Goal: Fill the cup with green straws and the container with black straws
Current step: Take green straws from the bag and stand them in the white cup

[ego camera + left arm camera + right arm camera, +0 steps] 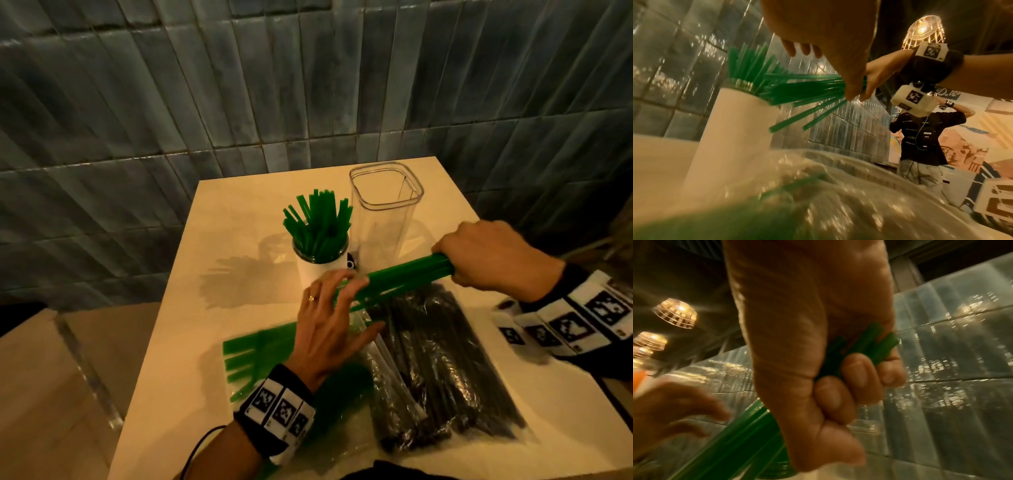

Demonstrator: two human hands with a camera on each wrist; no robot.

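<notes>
- Both hands work one bundle of green plastic straws: my right hand is fisted round its far end, fingers curled tight in the right wrist view, while my left hand has straight, spread fingers touching the loose tips, gripping nothing. I judge the left is there to square the fanned ends so they enter the cup together.
- Nearest me, beneath the left wrist, lies a clear plastic bag with more green straws in it, flat on the pale square table, within easy reach for the next handful.
- Just beside it on the right lies a crinkled clear bag of black straws, apparently untouched; that half of the job is not begun.
- Farther off stands the white cylindrical cup, already holding a splayed tuft of green straws; the held bundle points toward it.
- Touching or just beside the cup, I cannot tell which, stands the tall clear square plastic container, holding no straws.
- Behind everything runs a blue-grey tiled wall.
</notes>
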